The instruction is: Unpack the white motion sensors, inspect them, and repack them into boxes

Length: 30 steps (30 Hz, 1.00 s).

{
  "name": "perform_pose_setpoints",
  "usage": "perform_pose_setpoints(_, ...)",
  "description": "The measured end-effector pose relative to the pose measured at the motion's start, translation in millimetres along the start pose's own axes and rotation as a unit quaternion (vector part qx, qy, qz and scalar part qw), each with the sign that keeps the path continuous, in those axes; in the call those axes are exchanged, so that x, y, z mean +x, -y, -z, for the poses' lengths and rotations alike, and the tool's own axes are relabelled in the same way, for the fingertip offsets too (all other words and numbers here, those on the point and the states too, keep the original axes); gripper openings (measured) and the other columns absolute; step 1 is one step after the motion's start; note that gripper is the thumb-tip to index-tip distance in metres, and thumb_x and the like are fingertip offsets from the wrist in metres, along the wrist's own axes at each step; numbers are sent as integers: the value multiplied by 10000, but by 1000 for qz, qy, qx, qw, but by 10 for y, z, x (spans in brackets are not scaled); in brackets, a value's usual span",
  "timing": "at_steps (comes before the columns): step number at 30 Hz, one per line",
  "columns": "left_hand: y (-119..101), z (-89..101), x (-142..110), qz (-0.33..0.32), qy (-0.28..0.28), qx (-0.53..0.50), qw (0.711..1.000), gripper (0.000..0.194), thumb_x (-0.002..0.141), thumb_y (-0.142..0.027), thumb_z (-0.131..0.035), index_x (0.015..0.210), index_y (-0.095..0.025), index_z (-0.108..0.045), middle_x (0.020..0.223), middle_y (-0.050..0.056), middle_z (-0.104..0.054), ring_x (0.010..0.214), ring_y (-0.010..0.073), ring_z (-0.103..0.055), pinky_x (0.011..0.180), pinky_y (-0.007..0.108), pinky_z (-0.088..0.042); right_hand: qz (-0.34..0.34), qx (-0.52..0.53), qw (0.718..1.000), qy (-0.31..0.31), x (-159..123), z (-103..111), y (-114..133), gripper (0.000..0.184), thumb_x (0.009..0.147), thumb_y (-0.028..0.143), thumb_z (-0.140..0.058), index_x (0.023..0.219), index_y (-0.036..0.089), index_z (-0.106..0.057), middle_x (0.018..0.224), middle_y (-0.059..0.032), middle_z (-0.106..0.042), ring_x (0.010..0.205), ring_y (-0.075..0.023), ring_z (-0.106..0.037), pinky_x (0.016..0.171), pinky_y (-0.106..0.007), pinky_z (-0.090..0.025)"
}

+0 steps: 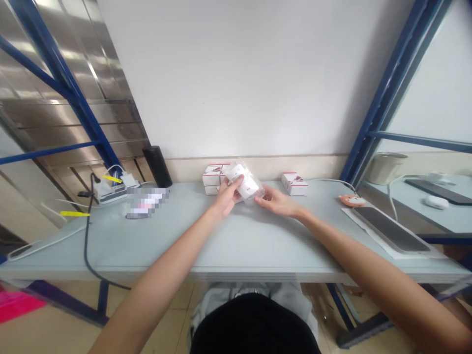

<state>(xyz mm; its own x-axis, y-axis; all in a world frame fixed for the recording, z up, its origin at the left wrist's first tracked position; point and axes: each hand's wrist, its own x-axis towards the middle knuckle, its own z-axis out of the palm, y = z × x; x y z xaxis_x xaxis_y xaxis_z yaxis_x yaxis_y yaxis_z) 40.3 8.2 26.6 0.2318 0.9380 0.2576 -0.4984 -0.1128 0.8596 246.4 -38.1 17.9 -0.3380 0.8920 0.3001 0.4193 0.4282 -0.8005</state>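
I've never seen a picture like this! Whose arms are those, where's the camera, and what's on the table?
There's no robot here, just a person using two bare hands. The camera sits on their head, looking forward and down, so you see almost what they see.

The left hand holds a white item in clear plastic, and the right hand pinches its edge.

On the grey table, small white boxes are stacked behind the left hand, and another box stands to the right. Farther right is what looks like a keyboard. On the left is a power strip with cables.
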Motion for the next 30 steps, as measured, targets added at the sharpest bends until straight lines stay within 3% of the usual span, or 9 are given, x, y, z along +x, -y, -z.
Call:
perform_pose_setpoints(5,30,-5,9,1,21,-7,1000,555,744,-416,-943,1181,-234,-654,1197,46,-750,1117,228,-712,1021,432,-579,9,11,999,-41,37,-13,2,550,916,724,-635,904,177,-696,843,-49,-712,747,-188,-614,707,-318,-480)
perform_pose_setpoints(11,-35,-32,-5,-25,40,7,999,564,782,-395,-915,1244,-237,-633,1222,63,-733,1168,247,-697,1005,411,-588,-5,96,988,-120,71,30,25,546,874,758,-665,891,211,-657,763,-28,-674,687,-176,-597,655,-308,-481)
perform_pose_setpoints(13,-40,-36,-26,-36,54,29,997,720,784,-357,-916,1403,-298,-553,1304,63,-707,1230,255,-680,1029,424,-583,-22,132,981,-138,92,27,6,549,876,768,-645,937,222,-632,784,-31,-677,702,-181,-616,650,-308,-488)
perform_pose_setpoints(15,-16,-32,-42,-44,61,59,995,1000,743,-287,-939,1561,-394,-375,1393,55,-665,1259,254,-674,1054,442,-573,-35,155,975,-154,114,32,-22,547,881,778,-615,943,236,-589,790,-30,-665,719,-191,-636,648,-312,-497)
perform_pose_setpoints(18,57,-24,-48,-51,91,121,987,1299,669,-223,-963,1648,-450,-141,1404,64,-646,1149,256,-733,1043,471,-576,-53,193,964,-177,137,69,-63,529,862,770,-627,914,252,-536,754,-9,-607,688,-184,-614,627,-315,-486)
perform_pose_setpoints(19,80,-22,-46,-54,101,149,982,1284,675,-232,-956,1653,-430,-146,1373,71,-657,1101,260,-749,1030,477,-580,-56,205,960,-184,140,87,-72,525,851,764,-643,903,255,-523,748,0,-587,668,-175,-594,616,-313,-477)
perform_pose_setpoints(21,109,-19,-42,-78,97,208,970,1081,735,-282,-914,1621,-355,-299,1308,86,-675,1061,269,-751,1014,465,-584,-60,222,954,-192,140,120,-85,527,827,751,-683,875,259,-501,730,11,-554,629,-158,-548,583,-307,-443)
perform_pose_setpoints(25,75,13,-45,-198,54,351,914,609,853,-297,-818,1425,-283,-608,1338,96,-636,1230,290,-654,1052,393,-551,-70,233,947,-208,138,142,-104,560,789,764,-736,850,261,-499,650,32,-484,567,-139,-459,500,-288,-334)
perform_pose_setpoints(30,-17,99,-44,-330,-6,507,796,544,769,-202,-896,1279,-286,-724,1353,104,-516,1273,285,-596,1005,380,-556,-70,226,944,-229,142,119,-86,566,766,754,-754,837,255,-496,642,54,-460,558,-113,-422,494,-264,-267)
